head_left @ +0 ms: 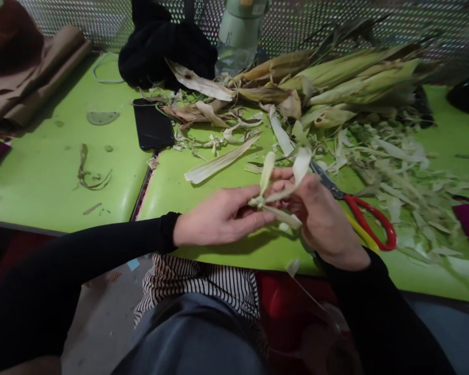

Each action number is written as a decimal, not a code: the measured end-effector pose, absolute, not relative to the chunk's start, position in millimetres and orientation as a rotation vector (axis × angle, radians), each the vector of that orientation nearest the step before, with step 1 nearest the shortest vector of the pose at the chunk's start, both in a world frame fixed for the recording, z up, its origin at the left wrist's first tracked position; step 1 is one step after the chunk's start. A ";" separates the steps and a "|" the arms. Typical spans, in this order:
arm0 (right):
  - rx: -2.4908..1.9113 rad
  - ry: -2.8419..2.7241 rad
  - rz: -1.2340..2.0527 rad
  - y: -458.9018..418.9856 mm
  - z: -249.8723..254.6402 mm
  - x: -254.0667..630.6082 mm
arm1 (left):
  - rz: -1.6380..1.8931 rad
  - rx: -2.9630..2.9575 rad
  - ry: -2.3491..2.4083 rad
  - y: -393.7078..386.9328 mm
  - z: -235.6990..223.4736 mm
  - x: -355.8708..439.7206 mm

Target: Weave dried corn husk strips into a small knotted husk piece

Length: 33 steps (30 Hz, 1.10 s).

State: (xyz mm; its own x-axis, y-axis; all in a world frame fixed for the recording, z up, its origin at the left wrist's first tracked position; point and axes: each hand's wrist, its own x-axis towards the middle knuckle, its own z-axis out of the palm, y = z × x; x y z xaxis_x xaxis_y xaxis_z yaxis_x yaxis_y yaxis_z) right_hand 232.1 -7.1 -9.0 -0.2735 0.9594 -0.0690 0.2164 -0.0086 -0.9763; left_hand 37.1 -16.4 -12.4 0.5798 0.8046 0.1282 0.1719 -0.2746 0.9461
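Both my hands meet over the front edge of the green table (42, 172), working a bundle of pale corn husk strips (275, 195). My left hand (219, 216) pinches the strips where they cross, fingers closed on them. My right hand (320, 219) is wrapped round the same bundle from the right, with strip ends sticking up between its fingers. Red-handled scissors (369, 216) lie on the table just behind my right hand.
A heap of unhusked corn ears (352, 78) lies at the back right, with loose husk scraps (398, 172) spread below it. A black phone (152, 125), a black cloth (160, 47) and a pale green bottle (240, 31) stand at the back. Brown folded fabric (35, 73) lies far left.
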 end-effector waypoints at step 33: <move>-1.166 -1.356 1.194 -10.3 -15.5 234.1 | 0.764 1.280 0.883 -10.7 -6.0 33.7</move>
